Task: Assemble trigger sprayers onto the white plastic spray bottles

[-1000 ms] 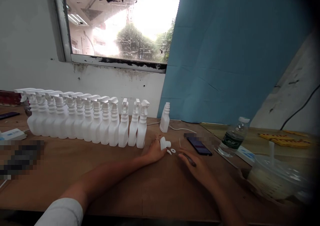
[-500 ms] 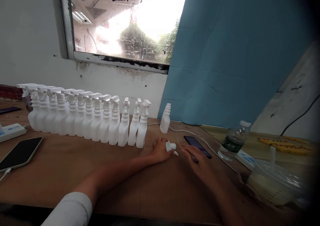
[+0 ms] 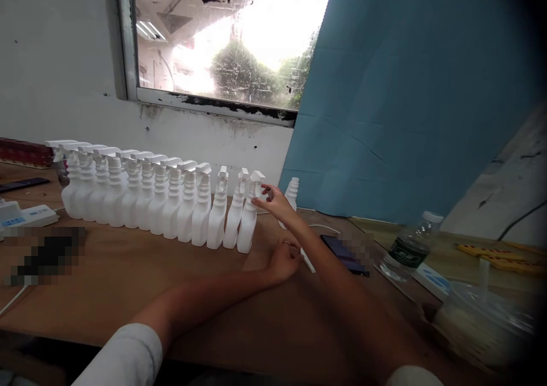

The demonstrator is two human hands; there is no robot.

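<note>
On the table my left hand [image 3: 285, 261] rests with its fingers curled. A white spray head [image 3: 307, 261] pokes out beside it, partly covered by my right forearm; the hand appears to hold it. My right hand [image 3: 277, 202] is raised at the neck of the rightmost white spray bottle [image 3: 248, 220], thumb and index finger close to its trigger. Something small and dark shows among these fingers, too little of it to name. Behind the right hand stands a white bottle without a spray head [image 3: 293, 191], its lower part mostly hidden.
A row of several white spray bottles [image 3: 160, 200] stretches leftward. At the right are a phone [image 3: 344, 255], a water bottle [image 3: 404, 249], a lidded drink cup [image 3: 474, 323] and yellow pieces [image 3: 499, 260]. Power strips [image 3: 32, 218] and a blurred dark phone [image 3: 47, 255] lie at left.
My right hand has moved up and left from beside the spray head to the rightmost spray bottle. My left hand stays on the table. The view has shifted slightly.
</note>
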